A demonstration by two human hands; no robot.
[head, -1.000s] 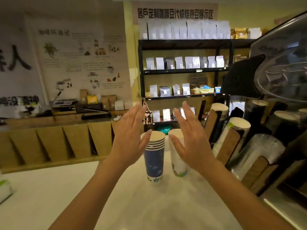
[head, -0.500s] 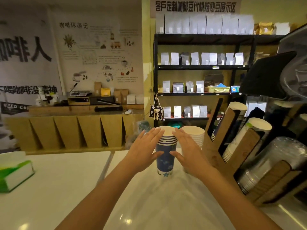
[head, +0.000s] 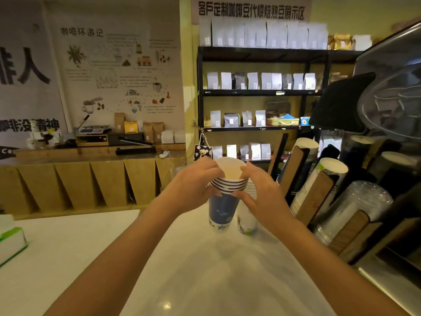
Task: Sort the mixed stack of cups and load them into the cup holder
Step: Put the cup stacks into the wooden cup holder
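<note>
Tech A: Paper stock first. How many stacks stand on the white counter [head: 75, 245]?

Tech B: Two. One blue cup stack [head: 224, 201] and, touching it on its right side, one white printed cup stack [head: 247, 221]. Both stand upright, mouths up, long axis vertical. The blue stack shows about five striped rims nested at the top; the exact count is hard to read under the fingers.

Tech A: Hand state?

Tech B: The left hand [head: 193, 187] and right hand [head: 259, 190] are both closed around the rim band of the blue stack from opposite sides, fingertips on the top rim and thumbs under the striped band. Fingers are curled and pressed against the paper, not spread.

Tech A: Holder status?

Tech B: The wooden cup holder [head: 317, 197] sits at the right edge of the counter. Three slots in its near row are loaded: one blue cup row [head: 303, 149], one white cup row [head: 328, 172] and one clear plastic cup row [head: 360, 208]. All three lie tilted, mouths aimed up and towards the left. Darker rows stand behind them — their contents cannot be resolved.

Tech A: Obstructions?

Tech B: The right hand covers most of the white stack's upper part, so its cup count is not readable. One green-and-white box [head: 11, 244] is cut off at the left frame edge. One black shelf unit [head: 257, 92] of bags stands behind — labels are unreadable.
</note>
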